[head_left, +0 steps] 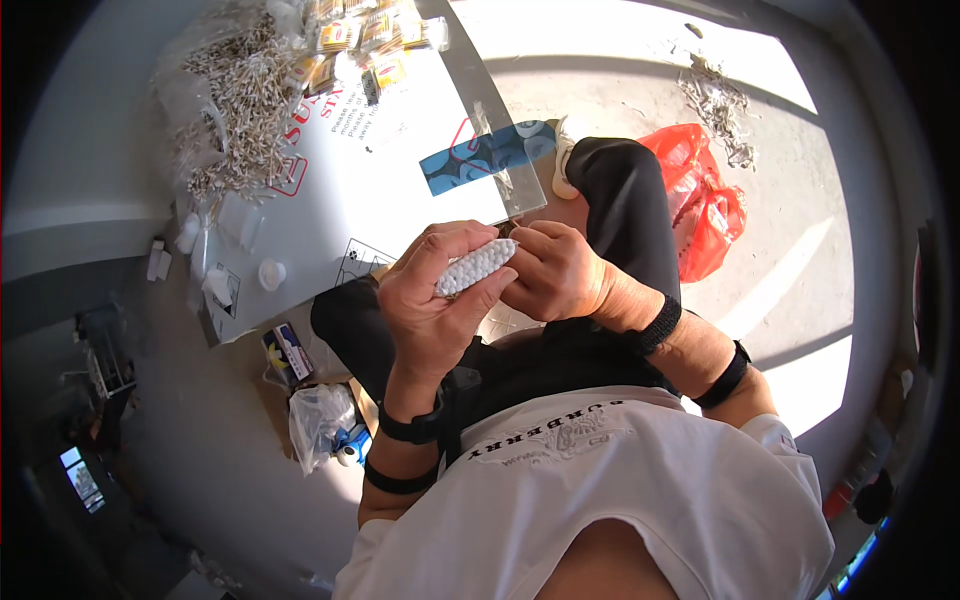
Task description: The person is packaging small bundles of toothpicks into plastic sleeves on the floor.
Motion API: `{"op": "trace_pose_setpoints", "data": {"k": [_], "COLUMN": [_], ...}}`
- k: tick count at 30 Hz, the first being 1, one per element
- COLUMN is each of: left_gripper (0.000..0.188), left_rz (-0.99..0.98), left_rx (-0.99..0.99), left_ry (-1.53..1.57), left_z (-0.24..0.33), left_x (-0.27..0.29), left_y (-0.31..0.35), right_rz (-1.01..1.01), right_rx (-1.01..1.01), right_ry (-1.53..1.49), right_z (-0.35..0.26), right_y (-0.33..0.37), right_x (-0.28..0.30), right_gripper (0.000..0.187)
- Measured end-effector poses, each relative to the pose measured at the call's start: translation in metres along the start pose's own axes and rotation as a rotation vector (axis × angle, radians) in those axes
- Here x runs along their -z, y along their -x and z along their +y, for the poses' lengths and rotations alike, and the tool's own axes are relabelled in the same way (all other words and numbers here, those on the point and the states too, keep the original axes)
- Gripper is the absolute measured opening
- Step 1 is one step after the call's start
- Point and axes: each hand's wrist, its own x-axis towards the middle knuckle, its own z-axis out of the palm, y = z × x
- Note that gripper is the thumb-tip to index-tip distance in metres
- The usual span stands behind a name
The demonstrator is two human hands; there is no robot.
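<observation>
Head cam, looking straight down: left hand is clamped around a tight bundle of cotton swabs, fingers along the far side and thumb along the near one, so the white tips face up at the camera in a packed oval. Right hand sits right up against the bundle's right end with its fingers curled in; can't tell if it's gripping anything, cos the fingertips are hidden. So the hands are basically together, with the bundle above the lap, just off the near edge of a white-topped table with red print and a blue strip on it

Far left of the tabletop there's a big messy heap of loose swabs partly in clear plastic, and next to it a bunch of small yellow-and-white packets. A little round white cup or cap is near the left corner. Down below on that side: a small printed box and a clear plastic bag

Over on the right, a red plastic bag slumps on the floor beside the leg, with a scatter of pale scraps lying past it in the sun
</observation>
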Motion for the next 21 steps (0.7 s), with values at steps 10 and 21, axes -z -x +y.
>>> {"op": "trace_pose_setpoints", "data": {"k": [10,21], "left_gripper": [0.027,0.025], "left_rz": [0.017,0.017], "left_rx": [-0.018,-0.076], "left_ry": [0.048,0.005], "left_z": [0.007,0.015], "left_x": [-0.002,-0.003], "left_y": [0.013,0.015], "right_rz": [0.026,0.024], "right_rx": [0.012,0.013], "right_ry": [-0.029,-0.042], "right_z": [-0.008,-0.015], "right_y": [-0.004,-0.002], "right_x": [0.008,0.009], "right_gripper": [0.014,0.016]}}
